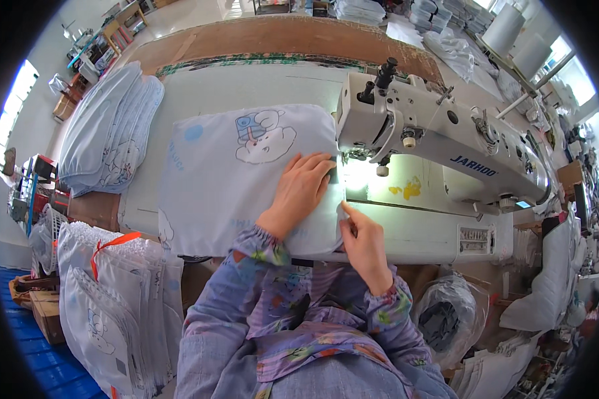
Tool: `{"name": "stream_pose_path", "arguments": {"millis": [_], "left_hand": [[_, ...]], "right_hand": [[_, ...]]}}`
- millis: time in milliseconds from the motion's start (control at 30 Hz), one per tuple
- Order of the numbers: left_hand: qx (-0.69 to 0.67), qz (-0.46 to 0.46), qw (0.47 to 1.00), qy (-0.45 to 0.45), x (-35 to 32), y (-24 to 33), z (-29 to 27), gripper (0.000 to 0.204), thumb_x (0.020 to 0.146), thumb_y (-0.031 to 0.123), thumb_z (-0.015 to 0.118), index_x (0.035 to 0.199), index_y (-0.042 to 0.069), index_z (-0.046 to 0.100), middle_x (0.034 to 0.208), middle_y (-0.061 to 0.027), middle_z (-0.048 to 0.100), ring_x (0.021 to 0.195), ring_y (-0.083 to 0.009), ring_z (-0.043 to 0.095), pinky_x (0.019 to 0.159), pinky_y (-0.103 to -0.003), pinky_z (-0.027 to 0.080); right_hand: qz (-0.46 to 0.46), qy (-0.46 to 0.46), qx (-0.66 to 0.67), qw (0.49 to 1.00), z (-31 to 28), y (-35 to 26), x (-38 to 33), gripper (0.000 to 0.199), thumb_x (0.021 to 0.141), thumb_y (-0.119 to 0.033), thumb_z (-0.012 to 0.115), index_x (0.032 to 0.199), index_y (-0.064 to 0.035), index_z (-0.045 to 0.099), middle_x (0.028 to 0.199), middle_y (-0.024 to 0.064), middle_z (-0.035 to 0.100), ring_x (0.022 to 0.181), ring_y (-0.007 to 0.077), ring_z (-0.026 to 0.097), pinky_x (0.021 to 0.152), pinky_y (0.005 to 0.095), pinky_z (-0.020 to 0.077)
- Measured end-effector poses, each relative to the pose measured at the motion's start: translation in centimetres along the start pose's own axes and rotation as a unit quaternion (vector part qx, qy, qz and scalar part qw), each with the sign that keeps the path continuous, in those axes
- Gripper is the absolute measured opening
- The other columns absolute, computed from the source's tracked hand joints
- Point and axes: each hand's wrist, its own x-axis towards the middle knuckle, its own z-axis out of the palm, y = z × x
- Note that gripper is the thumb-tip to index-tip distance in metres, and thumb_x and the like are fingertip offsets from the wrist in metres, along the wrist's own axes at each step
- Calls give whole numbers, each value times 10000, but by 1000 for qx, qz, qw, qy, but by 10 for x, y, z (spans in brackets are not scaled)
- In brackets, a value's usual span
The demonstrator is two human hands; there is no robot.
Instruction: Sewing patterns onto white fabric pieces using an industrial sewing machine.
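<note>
A worker's left hand point(304, 188) lies flat, fingers point(319, 166) spread, on 1 pale printed fabric piece point(226, 179) at the desk's point(199, 83) centre, feeding it toward 1 white sewing machine point(439, 143) at 3 o'clock. The right hand point(364, 241) pinches the fabric's near edge (fingers closed on it). Fingertips sit close to the needle area; a slip could skew the seam. 1 stack of finished pieces point(110, 130) lies at 9 o'clock.

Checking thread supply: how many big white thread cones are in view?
2: both cones stand side by side at top right, behind the sewing machine. Others may be hidden.
</note>
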Motion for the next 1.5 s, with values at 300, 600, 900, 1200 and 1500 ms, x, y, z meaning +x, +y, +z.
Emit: {"name": "stream_pose_path", "arguments": {"millis": [300, 600, 900, 1200, 1500], "left_hand": [[-28, 37, 998, -44, 4, 8, 6, 271, 941, 100, 629, 1207, 55, 656, 1340, -111, 655, 1279, -311, 586, 1151, -493, 395], [-27, 63, 997, -39, 10, -3, 1, 246, 929, 101, 657, 1170, 54, 679, 1271, -114, 657, 1211, -330, 607, 1110, -477, 428], [-72, 84, 993, -45, 19, -17, 3, 165, 867, 30, 695, 1030, 50, 708, 1064, -86, 635, 1035, -324, 625, 935, -455, 497], [-82, 102, 990, -56, 20, -16, -1, 170, 825, 5, 694, 984, 61, 721, 1094, -85, 661, 1069, -320, 643, 958, -460, 509], [-77, 67, 993, -67, 44, -28, 0, 161, 854, 53, 673, 1006, 63, 729, 1076, -84, 672, 1038, -315, 660, 1099, -513, 453]], "right_hand": [[-51, 36, -4, 998, -3, 4, -20, 395, 983, -34, 638, 1375, 6, 625, 733, 102, 641, 547, 132, 598, 548, 302, 495], [95, -70, 103, 988, -7, -13, -16, 460, 994, -60, 656, 1441, -2, 565, 788, 54, 625, 561, 106, 613, 499, 280, 488], [136, -79, 115, 981, -10, -16, -6, 461, 1003, -59, 645, 1453, -9, 559, 740, 25, 589, 549, 89, 591, 492, 271, 481], [155, -78, 148, 974, -10, -17, -6, 450, 1004, -63, 644, 1446, -24, 570, 703, 19, 575, 546, 83, 586, 487, 266, 480], [146, -45, 118, 981, -11, -17, 23, 423, 1003, -56, 625, 1424, -23, 595, 697, 22, 588, 546, 89, 605, 495, 274, 506]]}}
